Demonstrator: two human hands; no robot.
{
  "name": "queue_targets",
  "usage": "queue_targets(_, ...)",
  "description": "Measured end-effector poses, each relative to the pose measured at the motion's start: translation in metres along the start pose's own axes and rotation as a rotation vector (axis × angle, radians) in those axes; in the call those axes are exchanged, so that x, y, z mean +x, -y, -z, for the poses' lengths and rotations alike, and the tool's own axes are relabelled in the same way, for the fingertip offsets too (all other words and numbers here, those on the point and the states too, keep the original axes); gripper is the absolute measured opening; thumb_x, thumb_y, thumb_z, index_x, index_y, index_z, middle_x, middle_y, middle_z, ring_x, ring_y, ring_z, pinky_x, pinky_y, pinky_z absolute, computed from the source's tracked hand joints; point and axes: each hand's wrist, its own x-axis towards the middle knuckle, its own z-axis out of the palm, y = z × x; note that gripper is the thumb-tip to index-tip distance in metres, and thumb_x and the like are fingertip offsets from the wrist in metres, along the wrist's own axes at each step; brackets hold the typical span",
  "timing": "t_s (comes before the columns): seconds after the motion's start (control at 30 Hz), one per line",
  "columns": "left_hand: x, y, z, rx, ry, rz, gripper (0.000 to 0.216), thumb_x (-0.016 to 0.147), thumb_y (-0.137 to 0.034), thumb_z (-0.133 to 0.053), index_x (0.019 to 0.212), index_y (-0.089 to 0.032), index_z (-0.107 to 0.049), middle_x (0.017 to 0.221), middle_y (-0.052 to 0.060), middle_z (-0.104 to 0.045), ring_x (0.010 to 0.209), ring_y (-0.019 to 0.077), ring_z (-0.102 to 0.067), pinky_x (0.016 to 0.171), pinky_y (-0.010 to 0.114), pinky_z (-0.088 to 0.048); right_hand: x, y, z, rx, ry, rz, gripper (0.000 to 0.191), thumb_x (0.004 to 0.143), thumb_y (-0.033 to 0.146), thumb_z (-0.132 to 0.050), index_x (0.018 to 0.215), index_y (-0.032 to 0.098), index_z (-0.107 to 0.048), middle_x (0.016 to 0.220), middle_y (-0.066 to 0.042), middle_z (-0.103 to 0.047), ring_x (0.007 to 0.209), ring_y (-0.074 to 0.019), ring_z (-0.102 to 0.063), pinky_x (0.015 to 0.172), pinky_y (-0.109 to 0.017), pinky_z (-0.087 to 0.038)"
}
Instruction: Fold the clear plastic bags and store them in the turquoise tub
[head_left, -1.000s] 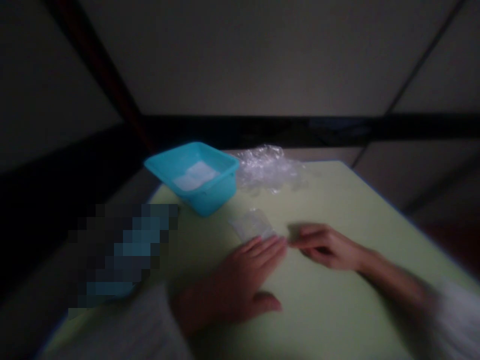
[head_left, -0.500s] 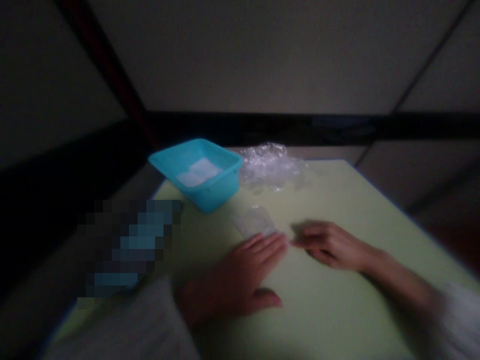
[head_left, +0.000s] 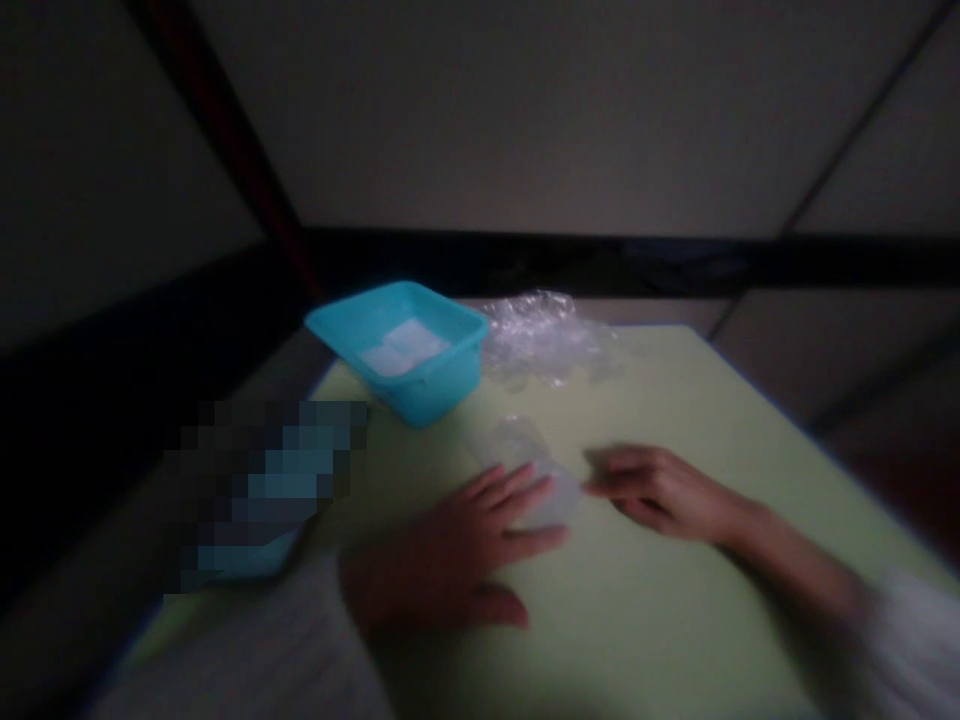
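Since half a second earlier, the left hand [head_left: 465, 540] had drawn back a little to the left and its fingers had fanned apart, while the right hand [head_left: 656, 490] had stayed in place. That shift bared a whitish part [head_left: 562, 497] of the clear plastic packet [head_left: 523, 443], which lay flat on the table [head_left: 675, 590] between the hands and in front of the basin. With less of it covered, the packet was probably held down more lightly than before, though the blur did not show how firmly the fingers pressed.

The left hand was palm down, its fingers straight and spread over the packet's near side, thumb apart and gripping nothing. The right hand was turned inward with its fingers curled, the foremost fingertip at the packet's right corner; whether it pinched that corner could not be told. Both forearms came in from the lower corners, in pale sleeves [head_left: 915, 640].

Farther off stood the blue basin [head_left: 442, 393], with white pieces [head_left: 405, 345] inside. Just beside it, to the right, lay a heap of crumpled clear plastic [head_left: 540, 335]. Something at the left was pixelated beyond recognition.
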Motion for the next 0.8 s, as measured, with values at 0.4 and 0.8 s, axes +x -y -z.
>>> queue_targets(0.4, -0.012, 0.025, -0.009, 0.083, -0.048, 0.221, 0.065, 0.093, -0.053, -0.038, 0.146, -0.018, -0.024, 0.154, 0.012, -0.021, 0.142, 0.0245, -0.014, 0.115, 0.044, -0.015, -0.001, 0.0, -0.003, -0.023, -0.014, 0.015, 0.035, 0.09, 0.014, -0.039, 0.115, 0.016, -0.063, 0.075, -0.006, -0.055, 0.069, -0.0182, -0.048, 0.062, -0.031, -0.037)
queue_targets(0.8, -0.015, 0.036, -0.006, 0.262, -0.19, 0.387, 0.052, 0.092, -0.037, -0.046, 0.139, -0.015, -0.037, 0.149, 0.013, -0.032, 0.137, 0.027, -0.03, 0.11, 0.045, -0.03, -0.001, 0.001, -0.006, -0.012, 0.004, -0.021, 0.034, 0.089, 0.012, -0.04, 0.112, 0.017, -0.064, 0.078, -0.006, -0.055, 0.071, -0.0184, -0.049, 0.064, -0.031, -0.037)
